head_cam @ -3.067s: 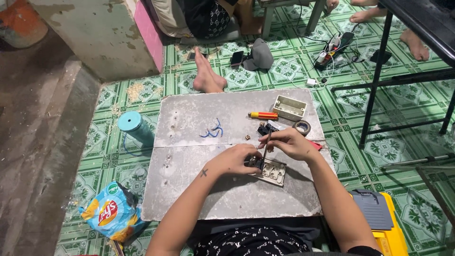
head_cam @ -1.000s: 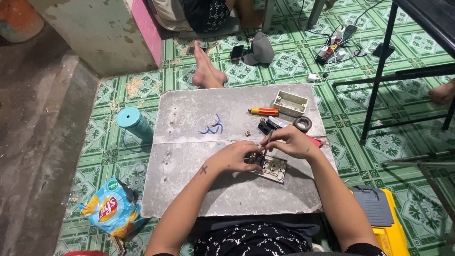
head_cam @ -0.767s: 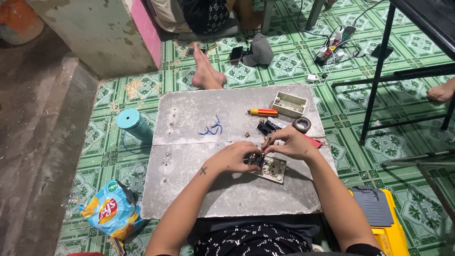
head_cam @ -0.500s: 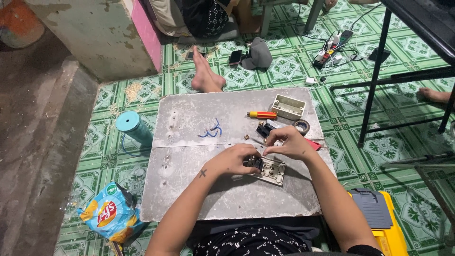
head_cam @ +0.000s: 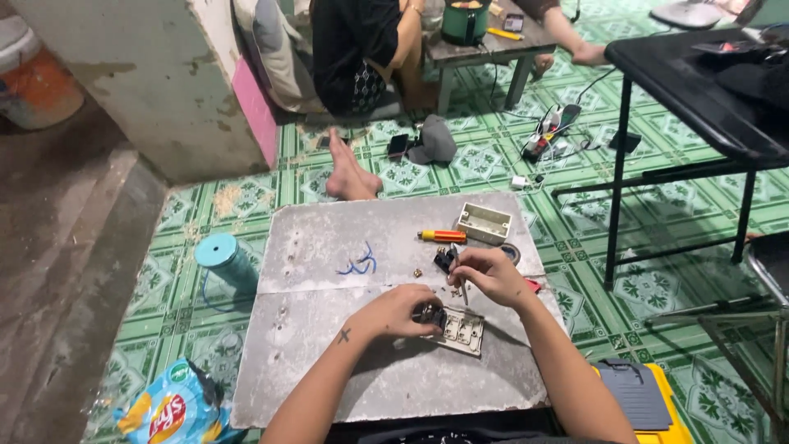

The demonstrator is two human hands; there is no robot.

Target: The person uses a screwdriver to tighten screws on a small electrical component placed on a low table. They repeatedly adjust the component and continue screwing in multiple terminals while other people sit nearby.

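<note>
floor (head_cam: 682, 279): green tiles with a white and dark green flower-and-lattice pattern
tabletop (head_cam: 329, 247): pale grey slab, mottled with whitish scuffs and dark specks
switch plate (head_cam: 462, 331): off-white, with paler rocker squares
small part under the left hand (head_cam: 400, 311): black
screwdriver (head_cam: 442, 236): orange handle with a yellow end
box (head_cam: 484, 223): cream, open, greyish inside
wire (head_cam: 359, 264): blue, curled loops
spool (head_cam: 223, 256): light teal
snack bag (head_cam: 168, 409): blue and yellow with a red patch
toolbox (head_cam: 645, 399): yellow body, grey-blue lid
side table (head_cam: 699, 90): black top and legs
bucket (head_cam: 37, 78): orange with a whitish upper band
pot (head_cam: 465, 20): dark green
wall edge (head_cam: 255, 111): pink strip on stained grey concrete
left forearm mark (head_cam: 344, 335): small dark cross
</note>
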